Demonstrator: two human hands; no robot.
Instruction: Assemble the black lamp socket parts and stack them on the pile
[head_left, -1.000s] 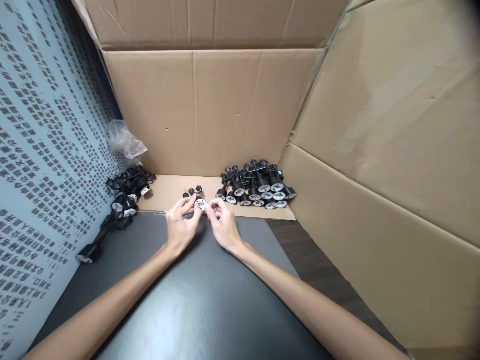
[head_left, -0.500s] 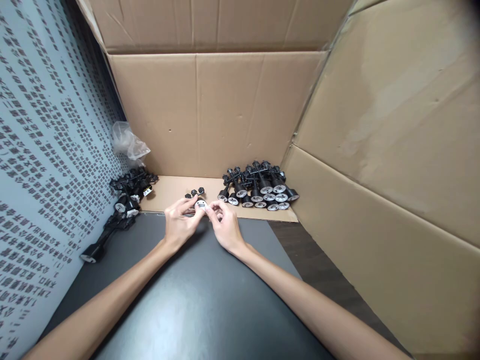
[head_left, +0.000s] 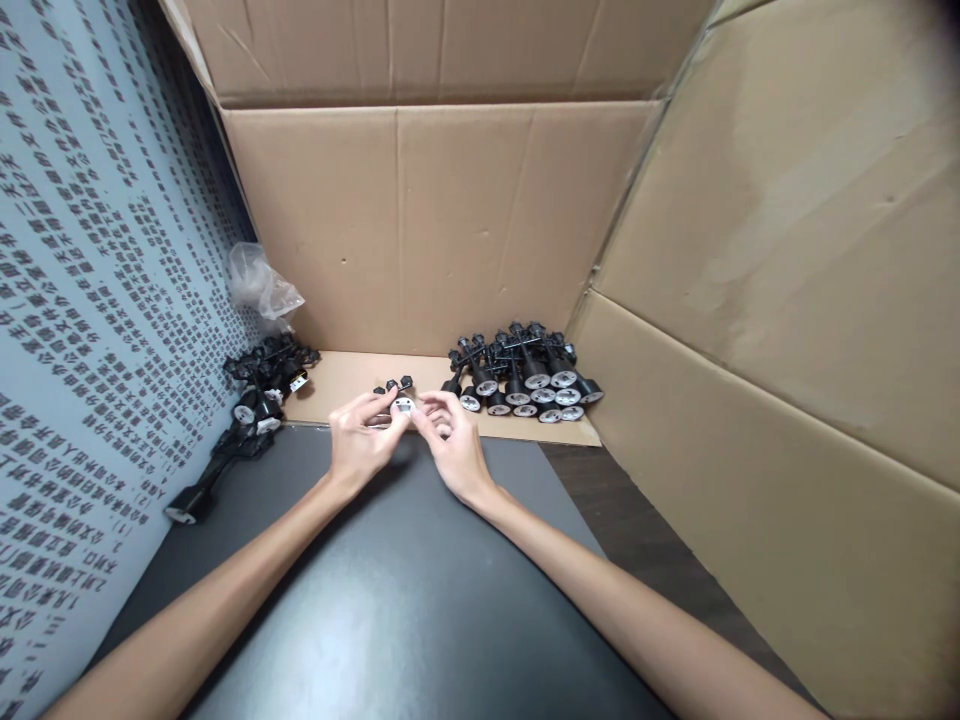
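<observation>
My left hand (head_left: 363, 440) is closed around a black part with a round white end face (head_left: 405, 405) turned toward me. Black knobs on its far side (head_left: 406, 382) stick up beyond my fingers. My right hand (head_left: 452, 440) is beside it, its fingers curled and its thumb pressed to the right edge of the white face. Whether my right fingers pinch some small piece there is too small to tell. Both hands hover over the far edge of the dark grey mat (head_left: 360, 580).
Several similar black parts with round pale ends (head_left: 536, 380) lie piled on the cardboard strip at the right. A looser heap of black parts (head_left: 259, 405) sits at the left, below a clear plastic bag (head_left: 262, 283). Cardboard walls (head_left: 480, 220) rise behind and right.
My right hand's fingers have lifted and spread slightly at the disc's edge. The left hand still holds the black part. The whole view has shifted a little.
</observation>
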